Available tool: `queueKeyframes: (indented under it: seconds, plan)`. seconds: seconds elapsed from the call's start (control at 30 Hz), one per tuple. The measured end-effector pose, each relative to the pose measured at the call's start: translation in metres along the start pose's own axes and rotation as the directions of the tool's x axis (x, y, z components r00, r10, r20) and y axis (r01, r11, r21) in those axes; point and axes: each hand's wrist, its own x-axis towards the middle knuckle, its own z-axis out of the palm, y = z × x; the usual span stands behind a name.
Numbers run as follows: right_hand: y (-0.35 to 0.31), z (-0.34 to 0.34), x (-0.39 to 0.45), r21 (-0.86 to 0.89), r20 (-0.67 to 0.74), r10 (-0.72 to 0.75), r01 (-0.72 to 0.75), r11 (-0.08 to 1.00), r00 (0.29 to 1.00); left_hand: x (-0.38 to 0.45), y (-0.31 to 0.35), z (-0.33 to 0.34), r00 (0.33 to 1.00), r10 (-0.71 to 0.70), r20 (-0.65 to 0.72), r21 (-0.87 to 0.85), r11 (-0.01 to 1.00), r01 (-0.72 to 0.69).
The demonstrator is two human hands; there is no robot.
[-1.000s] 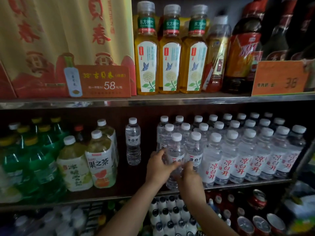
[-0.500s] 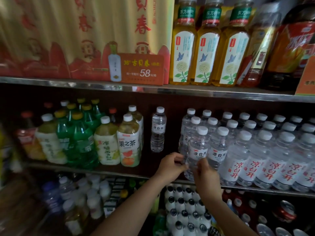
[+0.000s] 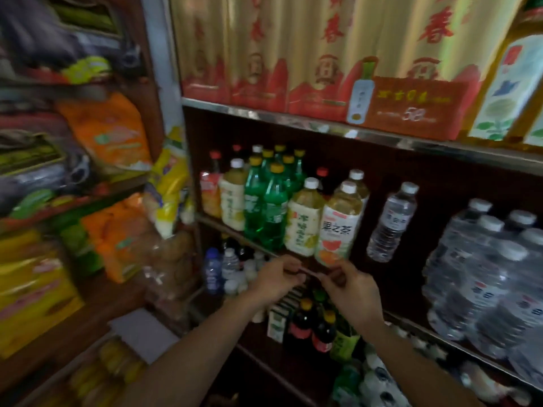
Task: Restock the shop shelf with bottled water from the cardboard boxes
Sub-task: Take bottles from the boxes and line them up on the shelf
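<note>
Hovering mid-frame, left hand (image 3: pixel 277 279) and right hand (image 3: pixel 351 289) pinch maybe a thin strip, water bottles (image 3: pixel 482 274) at right.

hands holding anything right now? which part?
No bottle. The left hand and right hand meet in front of the shelf edge, fingers curled as if pinching something small and reddish between them; too blurred to identify it or the grip point.

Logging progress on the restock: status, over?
Left hand and right hand in front of shelf, holding no bottle. Water bottles on shelf at right. Nothing blocking.
</note>
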Motion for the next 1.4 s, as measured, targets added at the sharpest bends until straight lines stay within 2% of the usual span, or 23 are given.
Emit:
queueKeyframes:
  seconds: [0.07, 0.17, 0.33, 0.47, 0.6, 0.77, 0.87, 1.03, 1.2, 1.27, 1.4]
  plan:
    - [-0.020, 0.028, 0.002, 0.032, 0.179, -0.067, 0.062, 0.998, 0.982, -0.022, -0.024, -0.036, 0.995, -0.019, -0.101, 0.044, 0.999, 0.024]
    - [-0.059, 0.074, -0.004, 0.094, 0.381, -0.133, 0.105, 0.990, 0.915, -0.065, -0.061, -0.087, 0.963, -0.107, -0.247, 0.048, 0.991, 0.122]
    - [-0.129, 0.148, -0.039, 0.211, 0.550, -0.271, 0.183, 0.960, 0.790, -0.142, -0.123, -0.156, 0.840, -0.291, -0.457, -0.058, 0.953, 0.298]
    - [-0.179, 0.191, -0.075, 0.269, 0.665, -0.347, 0.221, 0.937, 0.662, -0.203, -0.178, -0.200, 0.737, -0.439, -0.514, -0.184, 0.896, 0.405]
    - [-0.232, 0.224, -0.103, 0.312, 0.730, -0.393, 0.239, 0.920, 0.559, -0.260, -0.216, -0.236, 0.648, -0.480, -0.591, -0.240, 0.872, 0.427]
    - [-0.292, 0.275, -0.146, 0.367, 0.809, -0.409, 0.181, 0.912, 0.423, -0.322, -0.255, -0.271, 0.550, -0.517, -0.656, -0.255, 0.838, 0.483]
    - [-0.324, 0.306, -0.181, 0.371, 0.849, -0.405, 0.162, 0.914, 0.339, -0.365, -0.283, -0.283, 0.500, -0.585, -0.639, -0.328, 0.795, 0.511]
    - [-0.367, 0.362, -0.248, 0.339, 0.917, -0.352, 0.098, 0.936, 0.185, -0.436, -0.347, -0.303, 0.372, -0.721, -0.584, -0.473, 0.675, 0.566]
    - [-0.399, 0.417, -0.311, 0.250, 0.967, -0.251, 0.031, 0.968, 0.036, -0.491, -0.409, -0.317, 0.354, -0.767, -0.536, -0.530, 0.631, 0.566]
    - [-0.409, 0.442, -0.332, 0.208, 0.978, -0.208, 0.037, 0.977, -0.016, -0.506, -0.439, -0.319, 0.327, -0.804, -0.496, -0.580, 0.587, 0.564]
    - [-0.423, 0.498, -0.362, 0.157, 0.986, -0.152, 0.055, 0.986, -0.074, -0.521, -0.493, -0.316, 0.296, -0.857, -0.423, -0.633, 0.513, 0.579]
